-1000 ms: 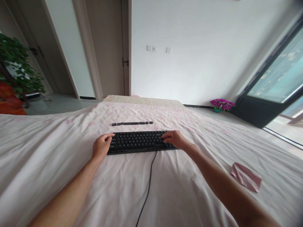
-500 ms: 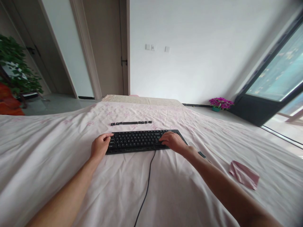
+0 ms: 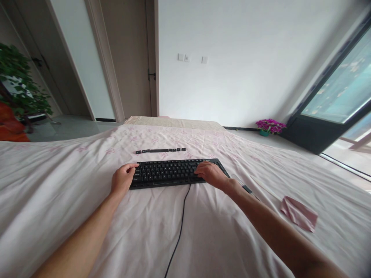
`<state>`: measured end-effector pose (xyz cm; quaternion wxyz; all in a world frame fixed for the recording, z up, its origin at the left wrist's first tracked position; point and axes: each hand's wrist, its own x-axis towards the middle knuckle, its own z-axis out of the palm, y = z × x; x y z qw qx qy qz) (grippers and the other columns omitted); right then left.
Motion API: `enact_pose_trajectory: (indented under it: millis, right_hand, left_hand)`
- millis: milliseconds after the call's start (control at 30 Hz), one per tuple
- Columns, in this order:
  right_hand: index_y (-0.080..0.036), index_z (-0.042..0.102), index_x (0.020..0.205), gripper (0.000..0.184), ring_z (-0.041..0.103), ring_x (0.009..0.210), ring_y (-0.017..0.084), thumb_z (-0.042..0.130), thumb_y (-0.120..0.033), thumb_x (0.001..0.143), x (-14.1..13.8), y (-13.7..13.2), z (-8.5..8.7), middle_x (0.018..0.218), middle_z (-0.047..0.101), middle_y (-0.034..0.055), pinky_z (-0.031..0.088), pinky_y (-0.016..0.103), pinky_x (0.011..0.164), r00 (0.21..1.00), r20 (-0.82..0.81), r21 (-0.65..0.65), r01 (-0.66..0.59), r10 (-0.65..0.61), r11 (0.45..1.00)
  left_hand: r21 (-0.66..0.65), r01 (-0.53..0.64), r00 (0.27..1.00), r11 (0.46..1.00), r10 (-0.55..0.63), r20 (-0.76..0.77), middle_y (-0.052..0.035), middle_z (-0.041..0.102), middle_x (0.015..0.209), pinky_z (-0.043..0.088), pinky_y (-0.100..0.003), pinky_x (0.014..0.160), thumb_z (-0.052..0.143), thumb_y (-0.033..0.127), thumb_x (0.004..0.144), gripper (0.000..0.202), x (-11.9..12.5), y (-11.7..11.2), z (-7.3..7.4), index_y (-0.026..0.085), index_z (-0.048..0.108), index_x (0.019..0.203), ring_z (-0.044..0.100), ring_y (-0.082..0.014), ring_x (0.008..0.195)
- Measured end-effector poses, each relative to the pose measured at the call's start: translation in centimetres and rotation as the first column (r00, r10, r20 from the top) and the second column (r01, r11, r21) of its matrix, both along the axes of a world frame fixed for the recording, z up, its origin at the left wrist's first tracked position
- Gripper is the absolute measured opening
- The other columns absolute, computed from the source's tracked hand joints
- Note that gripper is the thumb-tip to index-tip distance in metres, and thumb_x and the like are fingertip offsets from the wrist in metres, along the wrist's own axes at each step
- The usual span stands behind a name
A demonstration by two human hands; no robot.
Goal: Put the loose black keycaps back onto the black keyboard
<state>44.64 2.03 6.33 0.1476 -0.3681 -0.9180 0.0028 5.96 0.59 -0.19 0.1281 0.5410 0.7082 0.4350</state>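
Observation:
A black keyboard [image 3: 166, 172] lies flat on the bed, its cord [image 3: 181, 227] running toward me. My left hand [image 3: 123, 178] grips the keyboard's left end, thumb and forefinger closed at its upper corner. Over the right part of the keys, my right hand [image 3: 211, 172] has its fingers curled down and bunched together near the right edge of the letter keys; whatever lies between the fingertips is hidden. Beyond the keyboard, a long black space bar [image 3: 159, 150] and several small loose keycaps [image 3: 174, 150] are laid out in a row. The keyboard's near row shows no keycaps.
Right of my right wrist lies a small tool with a black middle and thin wire ends [image 3: 247, 189]. A pink cloth [image 3: 300, 213] rests farther right on the pale floral bedsheet [image 3: 145, 231]. Past the bed stand potted purple flowers [image 3: 271, 126] and a leafy plant [image 3: 21, 83].
My right hand's fingers have shifted very slightly over the same keys. My left hand, the keyboard and the loose keycaps stay in place.

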Motion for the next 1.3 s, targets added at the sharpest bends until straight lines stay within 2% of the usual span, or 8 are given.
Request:
enact_pose_trajectory:
  millis: [400,633,933,1067,1200,1300]
  right_hand:
    - [-0.022,0.075,0.087,0.021,0.059,0.089,0.017,0.056,-0.012,0.087,-0.4,-0.2,0.1,0.087,0.067,0.0041,0.044,0.026,0.078,0.999,0.037,0.007,-0.011,0.011,1.0]
    - [-0.021,0.071,0.084,0.027,0.055,0.085,0.016,0.047,-0.015,0.093,-0.9,-1.2,0.0,0.086,0.065,0.0043,0.038,0.025,0.068,0.992,0.115,0.074,0.038,-0.047,0.997]
    - [-0.019,0.066,0.082,0.026,0.051,0.083,0.018,0.045,-0.004,0.089,-1.7,-2.6,0.2,0.086,0.061,0.0056,0.037,0.028,0.069,0.97,0.221,0.118,0.076,-0.101,0.99]
    - [-0.019,0.066,0.082,0.026,0.05,0.083,0.019,0.044,-0.007,0.09,-2.1,-3.0,-0.3,0.088,0.06,0.007,0.037,0.03,0.07,0.96,0.241,0.139,0.108,-0.139,0.984]
    - [-0.019,0.068,0.087,0.025,0.049,0.085,0.021,0.045,-0.007,0.09,-2.3,-3.2,-0.8,0.095,0.059,0.0088,0.038,0.031,0.072,0.954,0.239,0.178,0.138,-0.179,0.974]
    - [-0.02,0.07,0.092,0.029,0.05,0.09,0.021,0.047,-0.004,0.085,-2.0,-3.1,-0.9,0.099,0.061,0.0087,0.039,0.03,0.074,0.965,0.199,0.141,0.145,-0.172,0.979]
  left_hand:
    - [0.004,0.02,1.0,1.0,-0.02,-0.012,0.0005,0.074,0.104,0.051,-0.03,0.084,0.051,0.031,0.08,0.029,0.0,0.0,0.1,0.028,0.074,0.098,0.067,-0.0217,0.097]
    - [-0.002,0.014,1.0,1.0,-0.014,-0.019,-0.0003,0.074,0.104,0.051,-0.03,0.083,0.051,0.031,0.08,0.03,-0.2,0.2,-0.2,0.028,0.073,0.099,0.067,-0.0219,0.097]
    - [-0.006,0.0,1.0,1.0,0.0,-0.008,0.0,0.075,0.101,0.051,-0.03,0.082,0.051,0.03,0.08,0.029,0.1,0.0,0.2,0.028,0.074,0.097,0.067,-0.0218,0.095]
    - [-0.012,-0.004,1.0,1.0,0.004,-0.011,0.0,0.075,0.101,0.051,-0.03,0.081,0.051,0.031,0.08,0.029,0.1,0.0,0.1,0.028,0.074,0.098,0.067,-0.0221,0.093]
    - [-0.016,0.002,1.0,1.0,-0.002,-0.018,0.0001,0.074,0.102,0.051,-0.03,0.081,0.051,0.031,0.08,0.03,0.0,0.0,0.0,0.028,0.074,0.099,0.067,-0.0218,0.094]
    - [-0.002,0.012,1.0,1.0,-0.012,-0.028,-0.0003,0.074,0.104,0.05,-0.029,0.083,0.05,0.031,0.081,0.03,0.0,0.0,0.1,0.028,0.073,0.099,0.067,-0.0213,0.095]
